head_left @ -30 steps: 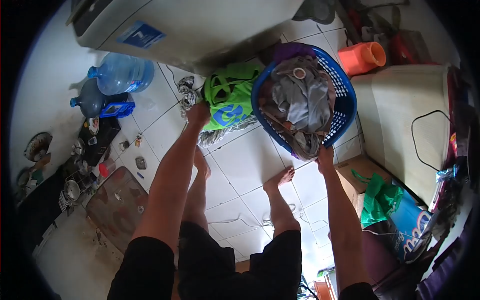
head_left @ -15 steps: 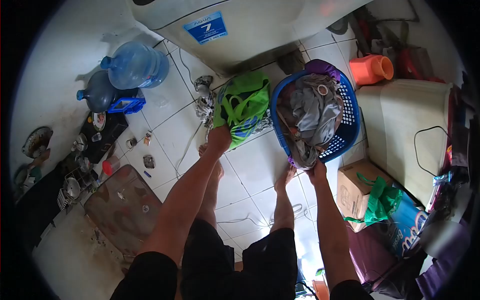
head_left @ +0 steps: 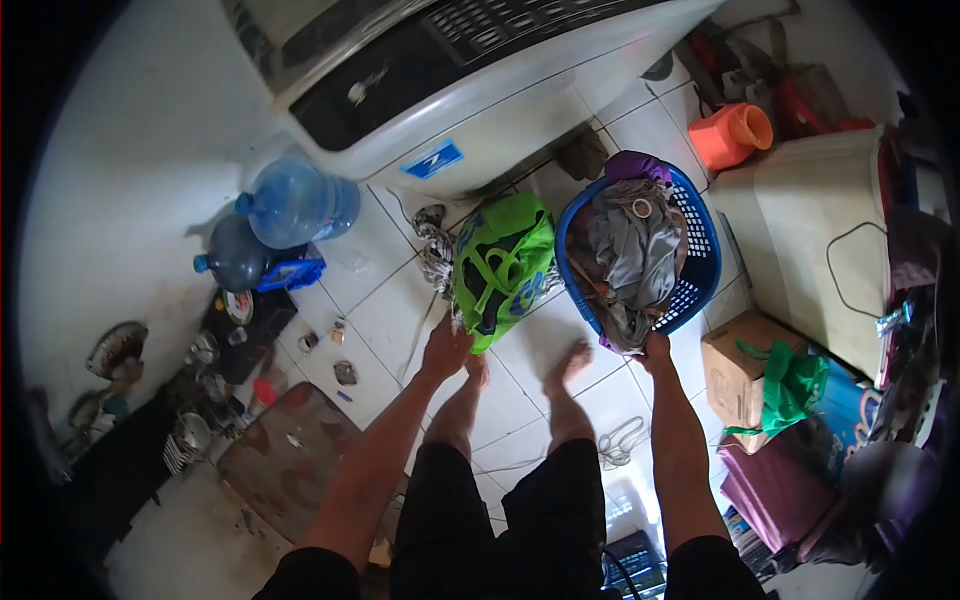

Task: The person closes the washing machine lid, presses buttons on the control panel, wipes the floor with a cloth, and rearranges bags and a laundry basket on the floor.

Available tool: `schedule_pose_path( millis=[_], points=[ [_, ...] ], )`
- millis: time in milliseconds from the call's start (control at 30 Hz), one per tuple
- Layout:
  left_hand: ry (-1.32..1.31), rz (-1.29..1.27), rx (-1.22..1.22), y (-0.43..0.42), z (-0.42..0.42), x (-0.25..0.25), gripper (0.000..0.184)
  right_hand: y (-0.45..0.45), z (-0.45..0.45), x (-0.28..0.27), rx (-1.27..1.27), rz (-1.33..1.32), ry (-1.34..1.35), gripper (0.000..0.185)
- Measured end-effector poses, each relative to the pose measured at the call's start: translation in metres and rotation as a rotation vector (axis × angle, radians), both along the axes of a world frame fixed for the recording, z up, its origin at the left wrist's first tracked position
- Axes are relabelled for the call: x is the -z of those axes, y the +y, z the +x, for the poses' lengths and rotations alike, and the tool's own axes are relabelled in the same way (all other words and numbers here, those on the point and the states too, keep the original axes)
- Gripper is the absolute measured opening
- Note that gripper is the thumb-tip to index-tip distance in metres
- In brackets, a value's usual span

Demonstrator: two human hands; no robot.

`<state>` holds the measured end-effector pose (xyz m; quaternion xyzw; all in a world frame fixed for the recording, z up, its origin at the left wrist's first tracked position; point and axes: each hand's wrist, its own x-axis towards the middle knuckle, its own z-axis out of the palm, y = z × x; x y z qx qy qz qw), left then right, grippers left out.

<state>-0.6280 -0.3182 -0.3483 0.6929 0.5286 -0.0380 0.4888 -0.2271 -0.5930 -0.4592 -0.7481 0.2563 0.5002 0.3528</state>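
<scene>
My left hand (head_left: 447, 348) is closed at the near left edge of a green bag (head_left: 535, 245) with loop handles, which stands on the tiled floor. Its fingertips are partly hidden. My right hand (head_left: 654, 353) grips the near rim of a blue plastic laundry basket (head_left: 708, 270). Inside the basket lies a heap of grey and brownish clothes (head_left: 630, 245). A purple cloth (head_left: 637, 167) hangs over its far rim. Bag and basket stand side by side, close together, between my feet and the washing machine (head_left: 480, 120).
Two large water bottles (head_left: 310, 205) stand by the left wall. A stained board (head_left: 290, 440) and small items lie on the left. On the right are an orange container (head_left: 728, 137), a cream-coloured bin (head_left: 800, 220) and a cardboard box (head_left: 732, 375). A cable (head_left: 622, 440) lies behind my right foot.
My view has tilted up, bringing the washing machine's control panel into sight. My left hand now appears lower in view, still at the bag. The right hand stays on the basket rim.
</scene>
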Motion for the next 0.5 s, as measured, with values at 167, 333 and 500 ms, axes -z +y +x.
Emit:
schedule_pose_path(
  millis=[167, 333, 500],
  points=[
    [0.283, -0.06, 0.039, -0.013, -0.048, 0.001, 0.081, 0.009, -0.013, -0.021, 0.055, 0.062, -0.109, 0.042],
    [-0.018, 0.428, 0.222, -0.008, 0.064, 0.011, 0.05, 0.017, -0.018, -0.028, -0.055, 0.02, -0.175, 0.037],
    [0.057, 0.587, 0.573, -0.004, 0.128, 0.039, 0.046, 0.018, -0.022, -0.035, -0.075, 0.036, -0.174, 0.039]
  ],
)
